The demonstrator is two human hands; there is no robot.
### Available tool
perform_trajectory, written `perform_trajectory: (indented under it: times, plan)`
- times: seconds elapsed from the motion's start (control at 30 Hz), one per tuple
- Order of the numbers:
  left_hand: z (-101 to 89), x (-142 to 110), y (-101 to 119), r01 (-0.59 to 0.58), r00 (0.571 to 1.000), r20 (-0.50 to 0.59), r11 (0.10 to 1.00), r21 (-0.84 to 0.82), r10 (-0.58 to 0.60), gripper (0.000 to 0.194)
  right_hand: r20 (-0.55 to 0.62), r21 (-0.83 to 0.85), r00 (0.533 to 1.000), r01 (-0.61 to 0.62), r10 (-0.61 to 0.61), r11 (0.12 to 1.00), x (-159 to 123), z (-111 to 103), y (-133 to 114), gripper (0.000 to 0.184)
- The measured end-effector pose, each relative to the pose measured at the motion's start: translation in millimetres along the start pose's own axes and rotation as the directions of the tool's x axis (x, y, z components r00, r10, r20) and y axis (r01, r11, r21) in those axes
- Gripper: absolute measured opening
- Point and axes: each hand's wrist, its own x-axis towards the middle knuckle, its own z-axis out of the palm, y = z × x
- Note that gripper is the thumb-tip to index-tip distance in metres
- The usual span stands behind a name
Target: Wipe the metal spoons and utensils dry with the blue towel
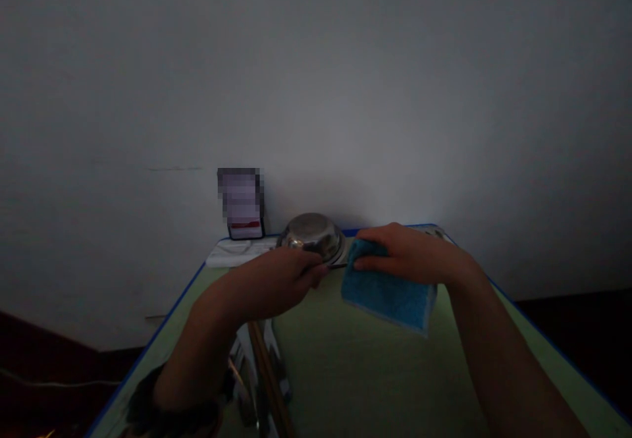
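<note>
Both arms [498,346] outstretched, left hand [284,283] by bowl [313,227], right hand [407,251] gripping cloth [388,298]

Glossy smooth metal bowl [312,227], matt rough-textured cloth [388,298], matt wall [345,82]

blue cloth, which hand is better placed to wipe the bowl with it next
Right, likely: the right hand holds the cloth, while the left hand is at the near side of the bowl.
</note>
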Motion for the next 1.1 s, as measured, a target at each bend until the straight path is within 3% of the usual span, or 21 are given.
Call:
perform_trajectory:
  times: [1.1]
  plan:
    - [2.1,4.4,2.4,-0.002,1.0,-0.011,1.0,-0.012,0.002,0.04,-0.003,-0.018,0.999,-0.032,0.032,0.999,0.5,-2.1,-4.1,0.032]
